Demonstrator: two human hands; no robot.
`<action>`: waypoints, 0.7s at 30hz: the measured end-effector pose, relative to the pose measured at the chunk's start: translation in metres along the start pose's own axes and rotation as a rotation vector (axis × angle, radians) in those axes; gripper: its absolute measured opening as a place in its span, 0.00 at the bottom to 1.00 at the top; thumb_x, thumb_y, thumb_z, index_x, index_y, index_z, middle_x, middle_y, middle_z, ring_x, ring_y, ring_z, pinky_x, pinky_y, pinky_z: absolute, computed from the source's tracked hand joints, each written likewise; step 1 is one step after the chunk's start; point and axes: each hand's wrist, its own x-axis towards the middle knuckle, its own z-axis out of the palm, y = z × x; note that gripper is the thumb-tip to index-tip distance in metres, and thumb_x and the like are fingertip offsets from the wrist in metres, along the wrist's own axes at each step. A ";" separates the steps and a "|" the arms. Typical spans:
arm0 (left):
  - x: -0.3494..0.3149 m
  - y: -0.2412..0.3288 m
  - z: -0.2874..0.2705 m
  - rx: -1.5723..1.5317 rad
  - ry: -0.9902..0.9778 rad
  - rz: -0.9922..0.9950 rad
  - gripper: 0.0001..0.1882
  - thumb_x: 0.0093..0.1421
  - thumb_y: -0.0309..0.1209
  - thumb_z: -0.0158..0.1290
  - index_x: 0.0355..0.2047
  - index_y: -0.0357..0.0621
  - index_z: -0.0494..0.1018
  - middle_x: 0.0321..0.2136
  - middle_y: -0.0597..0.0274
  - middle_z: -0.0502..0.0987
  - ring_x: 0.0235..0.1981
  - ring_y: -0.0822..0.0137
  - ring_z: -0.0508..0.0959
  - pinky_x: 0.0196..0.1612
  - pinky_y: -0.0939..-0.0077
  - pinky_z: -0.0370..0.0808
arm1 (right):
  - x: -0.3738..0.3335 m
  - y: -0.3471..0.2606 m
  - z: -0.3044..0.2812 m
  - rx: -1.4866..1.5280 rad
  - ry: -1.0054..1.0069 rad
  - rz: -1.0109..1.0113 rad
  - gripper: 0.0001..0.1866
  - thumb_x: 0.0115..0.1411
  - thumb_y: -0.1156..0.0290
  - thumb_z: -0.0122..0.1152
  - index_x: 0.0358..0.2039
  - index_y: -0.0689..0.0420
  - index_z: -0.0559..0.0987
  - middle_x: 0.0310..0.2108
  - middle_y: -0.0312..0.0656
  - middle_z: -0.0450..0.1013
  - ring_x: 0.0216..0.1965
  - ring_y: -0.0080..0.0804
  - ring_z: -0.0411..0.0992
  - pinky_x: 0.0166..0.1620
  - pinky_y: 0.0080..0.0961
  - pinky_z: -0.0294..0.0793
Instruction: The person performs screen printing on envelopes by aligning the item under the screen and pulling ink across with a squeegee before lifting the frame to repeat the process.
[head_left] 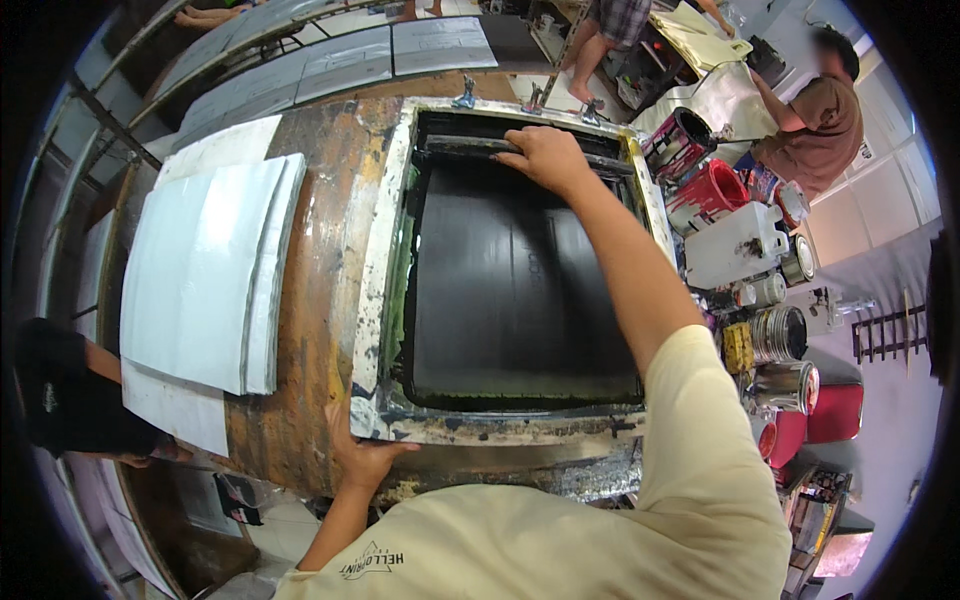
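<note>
A wooden-framed printing screen (372,330) lies on a stained wooden table (310,270). Dark ink covers its mesh (520,290), with green along the inner left edge. At the screen's far end, my right hand (548,158) is closed over the bar of a squeegee (455,148), which lies crosswise. My left hand (362,458) grips the frame's near left corner, thumb along the front edge and fingers at the side. To the left sits a stack of white sheets (200,270) on a larger pale board.
Clamps (465,95) stand at the screen's far edge. Ink-smeared buckets (710,190), a white jug (735,245) and several cans (780,330) crowd the right side. Flat sheets (345,65) lie on a rack beyond. One person (820,130) works at far right; another (75,390) stands left.
</note>
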 end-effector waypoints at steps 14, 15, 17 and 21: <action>0.002 -0.015 0.010 -0.009 0.033 0.091 0.62 0.36 0.57 0.82 0.67 0.33 0.72 0.46 0.50 0.81 0.47 0.45 0.73 0.54 0.50 0.70 | -0.229 -0.189 -0.085 0.076 -0.048 0.098 0.17 0.63 0.52 0.72 0.40 0.51 0.80 0.37 0.43 0.77 0.43 0.48 0.79 0.40 0.47 0.81; 0.002 -0.019 0.011 -0.008 0.032 0.091 0.62 0.36 0.56 0.82 0.67 0.33 0.72 0.45 0.50 0.81 0.47 0.45 0.73 0.54 0.50 0.70 | -0.248 -0.207 -0.094 0.085 -0.111 0.122 0.18 0.62 0.52 0.73 0.40 0.51 0.80 0.36 0.43 0.76 0.42 0.48 0.79 0.40 0.46 0.81; 0.002 -0.024 0.013 0.005 0.024 0.118 0.60 0.38 0.54 0.83 0.66 0.32 0.73 0.46 0.49 0.81 0.47 0.44 0.73 0.54 0.50 0.70 | -0.262 -0.223 -0.110 0.091 -0.144 0.117 0.18 0.62 0.53 0.73 0.41 0.53 0.79 0.36 0.43 0.76 0.42 0.48 0.79 0.40 0.46 0.81; 0.010 -0.011 0.017 -0.288 0.037 0.051 0.54 0.43 0.46 0.84 0.66 0.31 0.72 0.52 0.50 0.80 0.51 0.52 0.79 0.57 0.56 0.76 | -0.260 -0.227 -0.137 0.142 -0.172 0.136 0.18 0.65 0.55 0.71 0.41 0.56 0.78 0.39 0.46 0.75 0.41 0.48 0.79 0.41 0.47 0.81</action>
